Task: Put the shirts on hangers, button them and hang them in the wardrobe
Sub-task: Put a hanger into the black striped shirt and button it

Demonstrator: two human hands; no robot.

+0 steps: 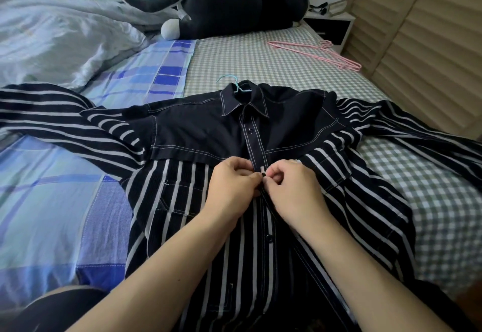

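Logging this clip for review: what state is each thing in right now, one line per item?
shirt: flat on the bed, on a hanger, partly buttoned.
blue hanger: inside the collar, hook sticking out.
button: pinched between both hands, mid-fastening.
left hand: pinching the placket.
right hand: pinching the button.
pink hangers: lying unused on the bed.

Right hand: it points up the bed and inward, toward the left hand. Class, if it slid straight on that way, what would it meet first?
Probably the left hand: the right hand already nearly touches it at the button of the striped shirt.
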